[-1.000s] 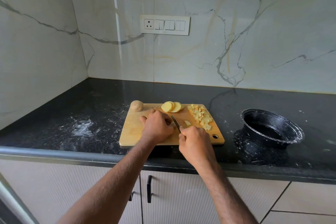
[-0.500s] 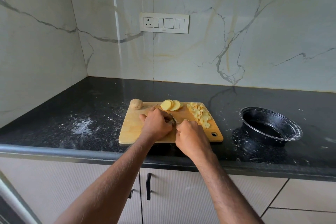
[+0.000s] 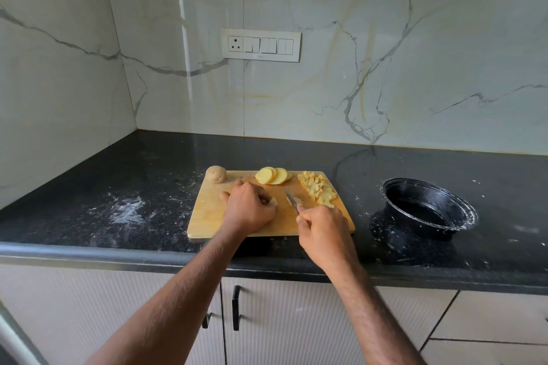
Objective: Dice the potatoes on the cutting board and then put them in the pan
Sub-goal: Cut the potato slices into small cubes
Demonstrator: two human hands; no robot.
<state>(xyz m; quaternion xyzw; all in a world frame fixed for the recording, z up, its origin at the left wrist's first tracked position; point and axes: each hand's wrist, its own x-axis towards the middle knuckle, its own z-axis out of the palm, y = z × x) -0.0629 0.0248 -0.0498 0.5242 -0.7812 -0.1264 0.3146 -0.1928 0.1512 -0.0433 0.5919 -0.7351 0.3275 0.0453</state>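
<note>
A wooden cutting board [image 3: 207, 216] lies on the black counter. On it are a whole unpeeled potato [image 3: 216, 174] at the far left corner, a fan of potato slices [image 3: 272, 176] at the far middle, and a heap of diced potato [image 3: 318, 189] on the right. My left hand [image 3: 250, 207] has its fingers curled over a small potato piece [image 3: 273, 201] mid-board. My right hand [image 3: 323, 231] grips a knife [image 3: 292, 201], blade pointing away over the board beside that piece. The black pan [image 3: 430, 204] stands to the right of the board.
White flour-like specks are scattered on the counter [image 3: 118, 210] left of the board and around the pan. A switch panel [image 3: 261, 44] sits on the marble wall. Cabinet doors with black handles [image 3: 235, 307] are below the counter edge.
My hands have drawn slightly apart, so the knife blade shows between them. The potato slices and diced heap have stayed put.
</note>
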